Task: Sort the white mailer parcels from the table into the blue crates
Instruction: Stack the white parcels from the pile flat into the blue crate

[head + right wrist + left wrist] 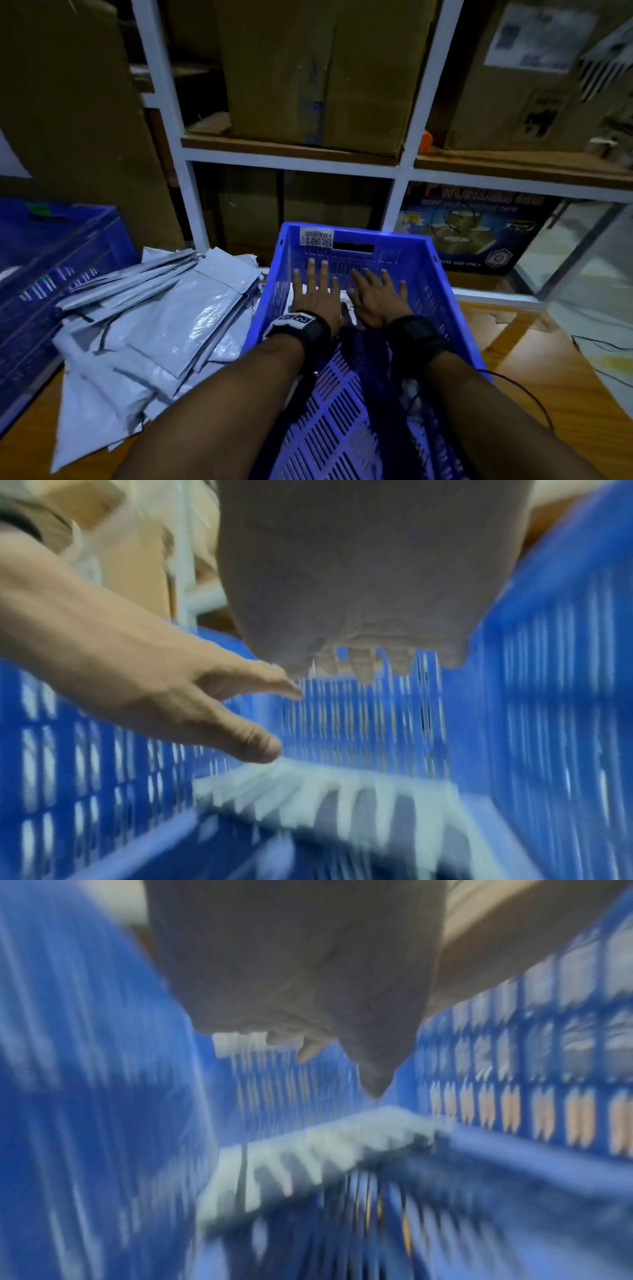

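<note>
Your forearms reach into the blue crate [442, 274], left hand [317, 299] and right hand [378, 303] spread flat, fingers straight, gripping nothing, over a white mailer parcel [325, 796] on its floor. Press it flat, then fetch from the parcel pile [154, 318] on the table [565, 359].

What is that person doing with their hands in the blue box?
A person is sorting parcels. Both the left hand and the right hand are inside the blue slotted plastic crate, fingers spread flat and holding nothing, over a white plastic mailer parcel lying on the crate's floor. A big heap of white mailer parcels waits on the wooden table to the left of the crate, and a second blue plastic crate sits at the far left.
</note>
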### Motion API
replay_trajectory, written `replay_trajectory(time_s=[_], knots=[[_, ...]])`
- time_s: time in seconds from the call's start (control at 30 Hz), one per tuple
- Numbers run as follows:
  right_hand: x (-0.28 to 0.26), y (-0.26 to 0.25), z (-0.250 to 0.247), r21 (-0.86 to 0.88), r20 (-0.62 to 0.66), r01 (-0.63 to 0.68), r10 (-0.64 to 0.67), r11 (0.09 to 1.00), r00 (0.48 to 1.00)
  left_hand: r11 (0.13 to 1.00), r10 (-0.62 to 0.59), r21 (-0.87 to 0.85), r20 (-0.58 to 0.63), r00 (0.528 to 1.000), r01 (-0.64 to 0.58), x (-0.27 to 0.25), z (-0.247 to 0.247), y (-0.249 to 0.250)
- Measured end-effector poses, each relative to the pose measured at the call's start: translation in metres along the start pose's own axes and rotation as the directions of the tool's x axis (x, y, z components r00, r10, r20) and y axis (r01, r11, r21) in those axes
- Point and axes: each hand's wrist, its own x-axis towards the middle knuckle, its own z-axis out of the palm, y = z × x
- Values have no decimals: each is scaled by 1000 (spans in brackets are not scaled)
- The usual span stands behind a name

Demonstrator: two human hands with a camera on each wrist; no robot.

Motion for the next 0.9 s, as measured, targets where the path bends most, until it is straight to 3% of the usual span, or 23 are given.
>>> replay_trajectory(time_s=[0.23, 0.47, 0.63, 0.73, 0.9], knots=[[-51, -12, -78, -107, -185, 79, -98, 991, 978, 998, 34, 50, -129, 991, -27, -49, -84, -8], [-90, -64, -127, -159, -328, 168, -213, 973, 920, 998, 29, 62, -261, 965, -13, -108, -159, -62], [-105, -124, -143, -208, -342, 257, -317, 944, 885, 994, 31, 112, -368, 929, 11, -139, -161, -129], [-110, -165, -148, -250, -316, 311, -380, 917, 869, 994, 9, 105, -375, 927, 33, -152, -149, -174], [-106, -241, -145, -268, -227, 343, -405, 900, 886, 995, -12, 89, -343, 939, 45, -169, -123, -249]])
